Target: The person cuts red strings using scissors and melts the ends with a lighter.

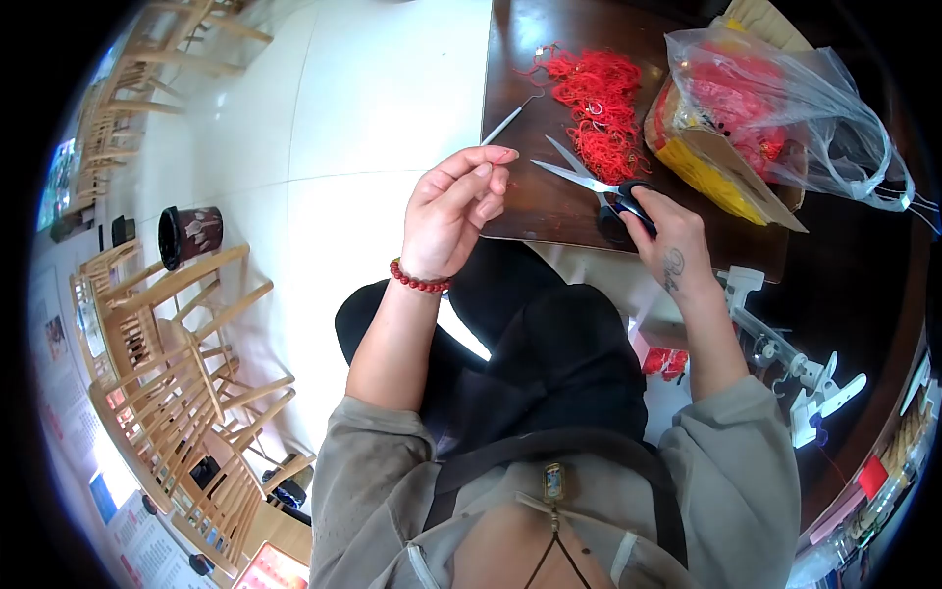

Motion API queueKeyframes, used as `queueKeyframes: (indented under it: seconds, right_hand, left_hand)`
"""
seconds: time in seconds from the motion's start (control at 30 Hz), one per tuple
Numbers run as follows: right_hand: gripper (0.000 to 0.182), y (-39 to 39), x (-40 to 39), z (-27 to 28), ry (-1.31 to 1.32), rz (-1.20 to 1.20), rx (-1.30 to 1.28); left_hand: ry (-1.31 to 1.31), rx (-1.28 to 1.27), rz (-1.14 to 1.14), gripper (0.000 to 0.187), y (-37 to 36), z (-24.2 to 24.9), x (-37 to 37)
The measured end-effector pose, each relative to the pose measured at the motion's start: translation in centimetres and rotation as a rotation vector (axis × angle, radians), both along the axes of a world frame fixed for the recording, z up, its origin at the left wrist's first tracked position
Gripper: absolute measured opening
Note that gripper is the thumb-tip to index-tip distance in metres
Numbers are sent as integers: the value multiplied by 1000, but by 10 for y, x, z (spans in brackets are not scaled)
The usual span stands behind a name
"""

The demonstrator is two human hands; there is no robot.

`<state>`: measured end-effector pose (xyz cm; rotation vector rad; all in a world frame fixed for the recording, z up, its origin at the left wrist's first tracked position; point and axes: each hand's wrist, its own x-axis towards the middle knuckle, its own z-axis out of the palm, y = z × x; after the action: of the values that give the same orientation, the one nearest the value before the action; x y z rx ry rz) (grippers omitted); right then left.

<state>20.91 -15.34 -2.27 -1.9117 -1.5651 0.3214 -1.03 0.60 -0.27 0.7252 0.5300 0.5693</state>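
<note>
My right hand (671, 236) grips a pair of scissors (579, 177) by the dark handles, and the blades are spread apart over the table edge. Their tips point toward my left hand (453, 211). That hand is closed in a pinch, wearing a red bead bracelet; what lies between its fingertips, if anything, is too small to make out. Just beyond the left fingers, a thin metal hook tool (506, 125) lies on the dark wooden table (530, 211). A tangled heap of red cords (596, 108) sits behind the scissors.
Right of the cords stands an open cardboard box (721, 172), with a clear plastic bag (834, 118) of red items. A white clamp-like device (785, 358) is at the right. Wooden chairs (186, 412) and a dark bin (189, 236) stand on the floor to the left.
</note>
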Motion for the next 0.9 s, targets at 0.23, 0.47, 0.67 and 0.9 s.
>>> queueKeyframes:
  seconds: [0.23, 0.47, 0.67, 0.9]
  right_hand:
    - [24, -5, -1, 1, 258, -85, 36]
    - [15, -40, 3, -17, 693, -531, 342]
    - [18, -57, 22, -44, -32, -500, 371]
    - [26, -43, -56, 22, 1028, -182, 286]
  left_hand:
    - [-2, 26, -24, 28, -2, -3, 4]
    - [-9, 5, -12, 22, -7, -1, 10]
    - [-174, -198, -100, 23, -25, 6, 18]
    - [-221, -290, -181, 24, -68, 26, 30]
